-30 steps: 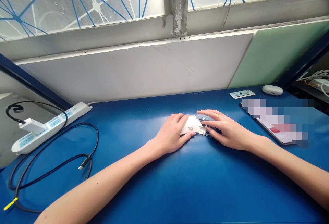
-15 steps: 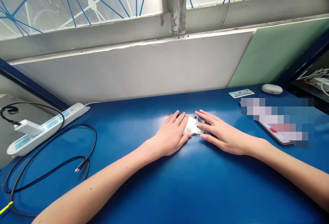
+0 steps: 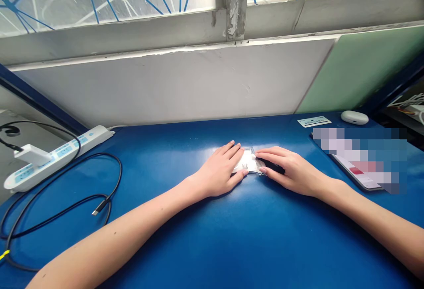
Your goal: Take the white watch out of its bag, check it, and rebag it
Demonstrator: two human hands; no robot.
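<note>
A small clear plastic packet [image 3: 247, 163] with a white insert lies on the blue table between my hands. Over its left part my left hand [image 3: 222, 167] rests flat, fingers stretched out and thumb along the near edge. My right hand [image 3: 291, 169] has curled its fingers and thumb onto the packet's right end, the thumb on the near side and the fingers on the far side. A dark area shows under the right palm; I cannot tell if it is shadow or an object.
At the left lie a white power strip [image 3: 62, 151] with a white charger [image 3: 33, 154] and a looped black cable [image 3: 119, 172]. To the right are a phone [image 3: 357, 175], partly blurred out, a white card [image 3: 314, 121] and a white earbud case [image 3: 354, 117]. A wall panel [image 3: 185, 85] borders the table's back.
My right hand's fingers have drawn in and bent onto the packet's right end; before, they were spread out over it. My left hand stays flat on the packet. The view has shifted slightly.
</note>
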